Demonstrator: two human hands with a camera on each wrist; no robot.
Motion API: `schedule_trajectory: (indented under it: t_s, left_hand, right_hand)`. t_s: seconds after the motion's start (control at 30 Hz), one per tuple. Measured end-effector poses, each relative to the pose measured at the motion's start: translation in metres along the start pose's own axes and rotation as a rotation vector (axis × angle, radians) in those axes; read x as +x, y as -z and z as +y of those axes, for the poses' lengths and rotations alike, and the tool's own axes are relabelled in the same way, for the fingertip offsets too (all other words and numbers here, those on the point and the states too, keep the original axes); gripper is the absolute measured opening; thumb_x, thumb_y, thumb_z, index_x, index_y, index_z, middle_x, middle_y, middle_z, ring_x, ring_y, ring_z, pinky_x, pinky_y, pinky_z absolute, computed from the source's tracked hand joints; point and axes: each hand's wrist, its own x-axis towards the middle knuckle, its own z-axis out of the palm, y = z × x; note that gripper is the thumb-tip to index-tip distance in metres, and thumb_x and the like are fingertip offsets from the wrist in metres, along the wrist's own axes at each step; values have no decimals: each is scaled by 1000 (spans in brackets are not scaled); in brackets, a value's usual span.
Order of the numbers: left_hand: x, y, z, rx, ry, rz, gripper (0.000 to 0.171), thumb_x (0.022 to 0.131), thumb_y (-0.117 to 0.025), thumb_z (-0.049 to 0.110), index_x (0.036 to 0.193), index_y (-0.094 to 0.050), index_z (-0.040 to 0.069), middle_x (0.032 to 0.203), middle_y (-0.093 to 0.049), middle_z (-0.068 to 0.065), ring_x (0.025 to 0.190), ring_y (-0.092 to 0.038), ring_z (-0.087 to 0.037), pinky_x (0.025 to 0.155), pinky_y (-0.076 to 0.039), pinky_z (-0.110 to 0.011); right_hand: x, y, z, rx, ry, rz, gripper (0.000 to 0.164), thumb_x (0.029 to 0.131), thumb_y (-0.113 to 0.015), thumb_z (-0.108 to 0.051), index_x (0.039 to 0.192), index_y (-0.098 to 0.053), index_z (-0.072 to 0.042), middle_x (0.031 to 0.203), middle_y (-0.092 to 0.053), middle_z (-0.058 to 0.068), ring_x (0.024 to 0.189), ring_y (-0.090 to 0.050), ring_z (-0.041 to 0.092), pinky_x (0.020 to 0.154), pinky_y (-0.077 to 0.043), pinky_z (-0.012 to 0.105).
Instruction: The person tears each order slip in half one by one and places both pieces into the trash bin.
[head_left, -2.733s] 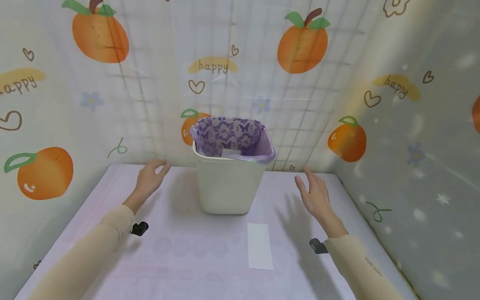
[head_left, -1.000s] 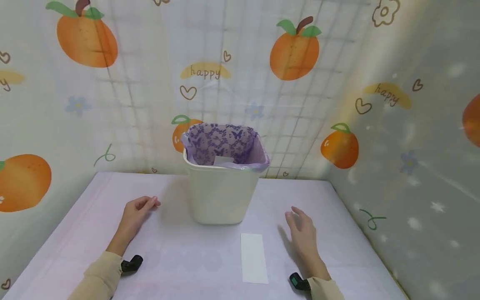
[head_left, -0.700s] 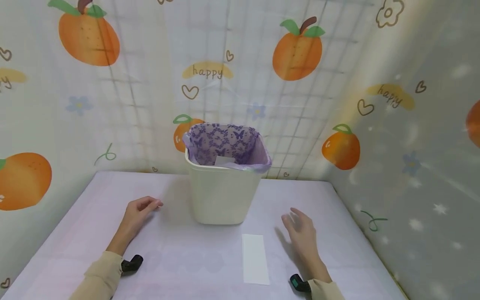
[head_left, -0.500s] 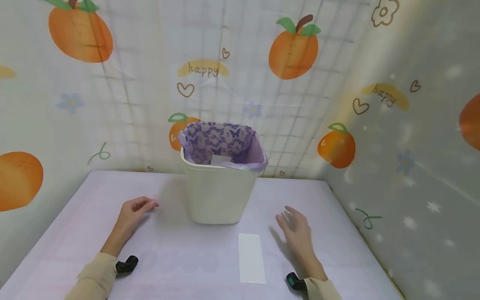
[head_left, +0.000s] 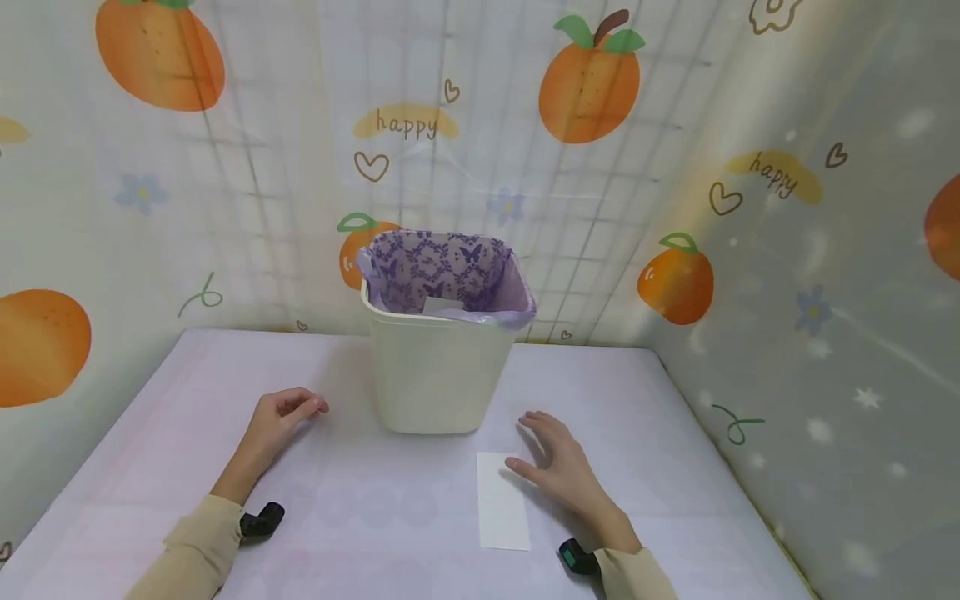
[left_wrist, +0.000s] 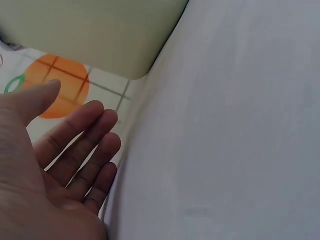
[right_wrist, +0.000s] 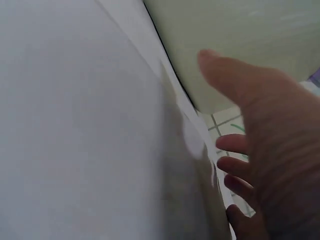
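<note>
A cream trash bin (head_left: 442,379) stands at the middle back of the table, lined with a purple butterfly-print bag (head_left: 450,267). Inside the bag a bit of white paper (head_left: 441,305) shows; the bin's bottom is hidden. In front of the bin a white rectangular sheet of paper (head_left: 501,517) lies flat. My right hand (head_left: 562,471) hovers at the sheet's right edge, thumb over it, fingers spread and holding nothing. Left of the bin my left hand (head_left: 276,425) rests near the tabletop with loosely bent fingers; its palm shows bare in the left wrist view (left_wrist: 75,170).
The table has a pale lilac cover (head_left: 360,533). Curtains printed with oranges (head_left: 588,92) hang close behind it and on both sides. A small black device (head_left: 262,522) sits at the left wrist, and another device (head_left: 577,557) at the right.
Both hands first came down and back toward me from beside the bin. Since half a second ago, my right hand has moved left to the sheet and spread its fingers; the left hand barely moved.
</note>
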Motion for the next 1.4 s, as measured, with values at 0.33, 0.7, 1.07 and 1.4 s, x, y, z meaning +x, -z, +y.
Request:
schedule_trajectory:
  t_s: [0.33, 0.7, 1.07, 1.4]
  left_hand:
    - [-1, -19, 10, 109, -39, -48, 20, 103, -70, 30, 94, -81, 15, 93, -80, 1, 95, -69, -11, 89, -49, -24]
    - [-4, -37, 17, 129, -79, -108, 10, 97, -76, 24, 92, -82, 18, 94, -79, 4, 90, -70, -9, 85, -53, -24]
    - [-18, -67, 26, 73, -153, -174, 12, 94, -78, 17, 83, -80, 19, 84, -76, 7, 84, -69, -8, 84, -55, -24]
    - [-27, -94, 35, 15, -203, -241, 11, 93, -78, 10, 85, -79, 17, 81, -75, 6, 78, -68, -6, 75, -55, -23]
  right_hand:
    - [2, -8, -19, -34, 105, -117, 86, 73, -93, -56, 138, -66, -7, 149, -58, 12, 142, -49, 34, 117, -40, 58]
    - [4, -14, -27, -51, 177, -74, 64, 72, -96, -50, 122, -74, -17, 114, -67, -3, 107, -55, 14, 90, -51, 37]
    - [7, -11, -37, 131, 47, -238, 42, 80, -93, -38, 112, -73, -19, 94, -69, -8, 83, -60, 9, 72, -51, 24]
    - [2, -20, -50, 151, -1, -211, 26, 83, -91, -35, 93, -73, -21, 79, -67, -12, 69, -56, 5, 61, -48, 23]
